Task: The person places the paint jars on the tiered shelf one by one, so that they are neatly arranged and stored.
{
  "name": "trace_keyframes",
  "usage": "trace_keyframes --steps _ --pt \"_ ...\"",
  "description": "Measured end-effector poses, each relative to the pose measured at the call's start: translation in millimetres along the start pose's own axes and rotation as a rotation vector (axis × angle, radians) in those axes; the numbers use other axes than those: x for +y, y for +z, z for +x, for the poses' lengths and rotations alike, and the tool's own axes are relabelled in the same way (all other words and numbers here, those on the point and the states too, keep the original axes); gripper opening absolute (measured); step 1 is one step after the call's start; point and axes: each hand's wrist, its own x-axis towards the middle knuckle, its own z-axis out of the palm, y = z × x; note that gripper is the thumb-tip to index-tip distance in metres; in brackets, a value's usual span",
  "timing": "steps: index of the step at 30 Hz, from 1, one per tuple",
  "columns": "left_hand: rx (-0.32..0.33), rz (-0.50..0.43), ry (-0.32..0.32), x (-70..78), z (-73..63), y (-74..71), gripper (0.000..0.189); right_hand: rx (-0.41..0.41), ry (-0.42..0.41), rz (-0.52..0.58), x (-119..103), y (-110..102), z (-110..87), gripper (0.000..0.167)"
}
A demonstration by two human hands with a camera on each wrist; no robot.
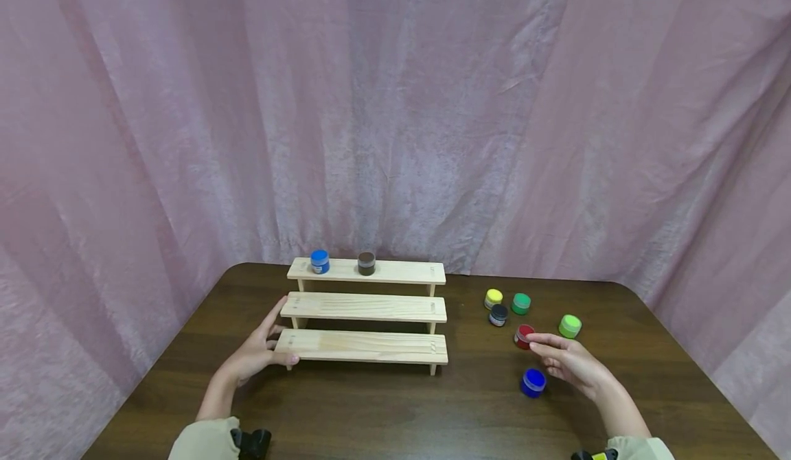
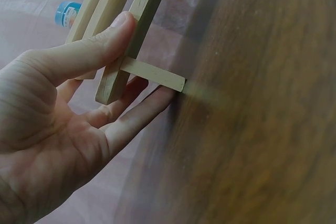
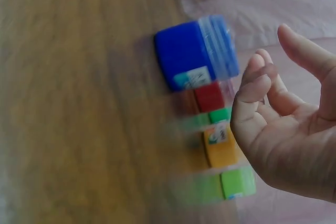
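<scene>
Fingers of my left hand grip the wooden stand by its left edge; my right hand, thumb and fingers parted, reaches the red jar, right of the stand on the table.

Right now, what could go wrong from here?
Two risks:
1. The left hand grips the wooden stand at one end; a tug might shift it and tip the light blue jar or brown jar on the top tier.
2. The right hand is at the red jar, with the dark blue jar close by; a careless sweep could knock that over.
</scene>
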Motion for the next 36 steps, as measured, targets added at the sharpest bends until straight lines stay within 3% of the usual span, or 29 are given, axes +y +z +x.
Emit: trace_keyframes --steps 7,20,27,36 --pt "-0.008 -0.023 0.005 0.4 0.1 0.5 0.121 -0.104 -0.014 -0.048 12.5 -4.1 3.2 0.044" --pt "-0.014 -0.039 0.015 0.1 0.6 0.3 0.122 -0.239 -0.016 -0.284 16.4 -15.0 2.9 0.052" --pt "-0.014 -0.033 0.013 -0.5 -0.2 -0.3 0.122 -0.37 -0.061 -0.274 18.8 -23.0 3.8 0.052" --pt "-0.013 -0.048 0.014 -2.2 0.8 -0.8 0.122 -0.533 -0.104 -0.169 25.5 -31.2 12.1 0.045"
